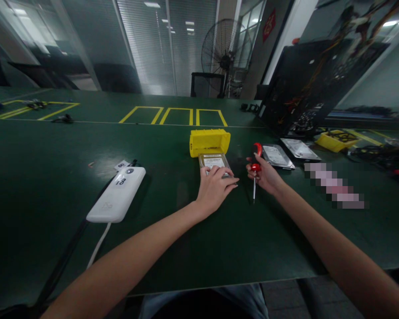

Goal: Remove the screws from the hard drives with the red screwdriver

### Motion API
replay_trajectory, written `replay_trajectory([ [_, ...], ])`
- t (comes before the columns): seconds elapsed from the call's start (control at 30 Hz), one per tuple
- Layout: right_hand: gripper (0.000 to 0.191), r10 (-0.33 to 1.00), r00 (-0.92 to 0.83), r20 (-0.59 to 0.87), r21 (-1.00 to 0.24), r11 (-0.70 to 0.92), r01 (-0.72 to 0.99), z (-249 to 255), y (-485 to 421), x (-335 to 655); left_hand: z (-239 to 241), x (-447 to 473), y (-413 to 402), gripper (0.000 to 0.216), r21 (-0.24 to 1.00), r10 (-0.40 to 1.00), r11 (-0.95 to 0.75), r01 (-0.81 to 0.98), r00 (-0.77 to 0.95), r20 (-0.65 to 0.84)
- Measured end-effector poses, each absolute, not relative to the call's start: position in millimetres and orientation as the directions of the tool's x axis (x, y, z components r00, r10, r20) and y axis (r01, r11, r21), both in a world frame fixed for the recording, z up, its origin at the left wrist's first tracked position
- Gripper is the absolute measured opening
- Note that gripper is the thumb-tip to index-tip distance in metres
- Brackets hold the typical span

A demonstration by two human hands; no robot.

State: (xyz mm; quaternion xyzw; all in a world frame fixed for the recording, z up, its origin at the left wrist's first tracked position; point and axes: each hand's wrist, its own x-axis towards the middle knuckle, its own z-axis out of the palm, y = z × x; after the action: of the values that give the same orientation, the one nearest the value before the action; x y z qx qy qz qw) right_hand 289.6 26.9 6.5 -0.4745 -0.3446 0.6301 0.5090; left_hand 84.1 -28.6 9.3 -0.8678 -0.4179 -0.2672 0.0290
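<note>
My left hand (216, 186) lies over the near part of a silver hard drive (213, 159), its fingers bent onto the top and the near edge hidden under them. The drive rests flat on the green table, right in front of a yellow plastic bin (209, 142) tipped with its opening toward me. To the right, my right hand (264, 173) is closed around a screwdriver (254, 188) with a red and dark handle. Its thin metal shaft points down toward the table, apart from the drive. Two more hard drives, one nearer (278, 156) and one farther (299, 149), lie beyond my right hand.
A white power bank (118, 195) with a cable lies at left. A black computer case (286, 88) with loose wires stands at back right. Near it are another yellow bin (337, 140) and dark cables (369, 154). Yellow tape rectangles (179, 108) mark the table's far side.
</note>
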Motion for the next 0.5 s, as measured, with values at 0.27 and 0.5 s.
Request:
replay_trajectory([
  [0.27, 0.025, 0.967, -0.034, -0.253, -0.918, -0.251, -0.308, 6.4, 27.3, 289.4, 10.1, 86.6, -27.9, 0.02, 0.203, 0.707, -0.664, 0.72, 0.515, 0.484],
  [0.5, 0.025, 0.968, -0.039, -0.25, -0.917, -0.249, -0.31, 7.5, 25.9, 288.8, 15.0, 90.4, -30.1, 0.015, 0.369, 0.767, -0.62, 0.692, 0.435, 0.473],
])
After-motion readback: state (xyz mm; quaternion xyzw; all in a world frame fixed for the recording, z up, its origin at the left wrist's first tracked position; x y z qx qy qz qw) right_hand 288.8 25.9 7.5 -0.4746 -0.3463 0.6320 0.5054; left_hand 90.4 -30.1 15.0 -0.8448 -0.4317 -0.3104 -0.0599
